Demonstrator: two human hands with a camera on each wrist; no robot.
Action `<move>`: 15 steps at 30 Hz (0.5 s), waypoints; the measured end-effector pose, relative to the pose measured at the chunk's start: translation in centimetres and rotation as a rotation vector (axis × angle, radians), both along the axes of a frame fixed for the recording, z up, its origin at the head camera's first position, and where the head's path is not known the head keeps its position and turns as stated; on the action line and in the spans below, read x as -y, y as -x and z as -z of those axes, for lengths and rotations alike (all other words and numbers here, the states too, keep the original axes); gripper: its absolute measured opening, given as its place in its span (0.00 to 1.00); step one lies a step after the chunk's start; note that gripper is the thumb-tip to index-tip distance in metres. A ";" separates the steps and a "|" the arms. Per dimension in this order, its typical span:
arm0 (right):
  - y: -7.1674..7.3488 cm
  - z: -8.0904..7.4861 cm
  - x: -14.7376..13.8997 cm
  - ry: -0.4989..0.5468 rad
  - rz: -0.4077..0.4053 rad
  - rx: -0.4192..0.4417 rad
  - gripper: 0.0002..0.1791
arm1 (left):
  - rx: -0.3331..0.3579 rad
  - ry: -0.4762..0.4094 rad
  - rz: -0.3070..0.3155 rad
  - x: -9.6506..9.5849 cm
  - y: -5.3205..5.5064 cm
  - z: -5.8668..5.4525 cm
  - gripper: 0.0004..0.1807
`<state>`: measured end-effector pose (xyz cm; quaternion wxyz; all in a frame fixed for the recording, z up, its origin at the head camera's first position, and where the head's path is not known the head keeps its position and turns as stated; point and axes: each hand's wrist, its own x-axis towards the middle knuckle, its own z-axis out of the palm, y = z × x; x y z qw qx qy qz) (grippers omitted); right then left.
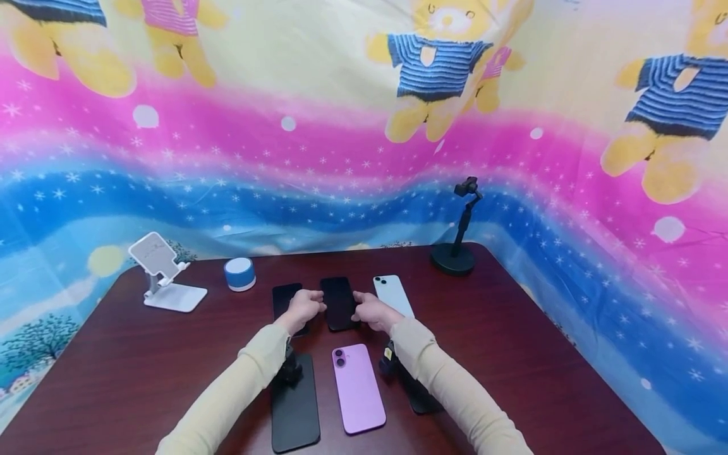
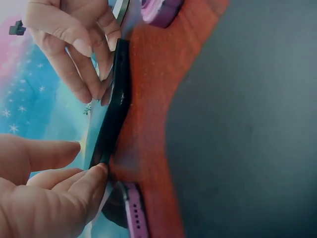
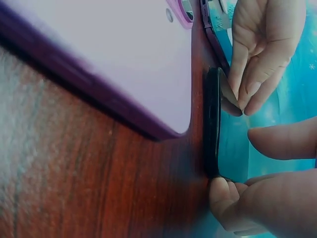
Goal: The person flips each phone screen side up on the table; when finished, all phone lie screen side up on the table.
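Cream sleeves point(image 1: 224, 385), two: running off the bottom edge, being cut there. Pink phone point(image 1: 359, 392), one: lying back upward between them, being cropped in the right wrist view. Near left phone point(image 1: 296, 411), dark: lying with its upper end partly hidden by a wrist camera point(image 1: 290, 371). Near right phone point(image 1: 423, 401), dark: lying mostly hidden beneath your right sleeve.

Black phone point(image 1: 338, 303), one: lying beyond the pink phone, between your hands; you cannot tell whether it is resting flat. Left hand point(image 1: 304, 309): touching its left edge, fingers standing apart. Right hand point(image 1: 373, 311): touching its right edge, fingers also standing apart. Whether either is pinching, you cannot tell.

Far left phone point(image 1: 284, 296), dark: disappearing partly behind your left hand. White phone point(image 1: 394, 294): disappearing, lower end, behind your right wrist.

Farther back, standing on the table point(image 1: 199, 354): white stand point(image 1: 175, 297), blue-and-white cylinder point(image 1: 240, 278), black stand point(image 1: 453, 260). Bear cloth point(image 1: 440, 66): hanging behind, being cut off above.
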<state>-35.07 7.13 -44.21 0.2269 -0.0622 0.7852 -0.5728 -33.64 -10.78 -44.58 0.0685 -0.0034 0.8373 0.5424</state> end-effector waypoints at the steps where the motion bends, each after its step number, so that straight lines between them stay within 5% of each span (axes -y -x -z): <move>1: 0.0 0.0 0.0 -0.006 -0.004 -0.001 0.42 | 0.002 0.012 0.006 0.0 0.0 -0.1 0.26; 15: 0.1 -0.2 -0.2 -0.004 -0.023 0.013 0.40 | 0.004 0.077 -0.001 0.2 0.1 -0.3 0.24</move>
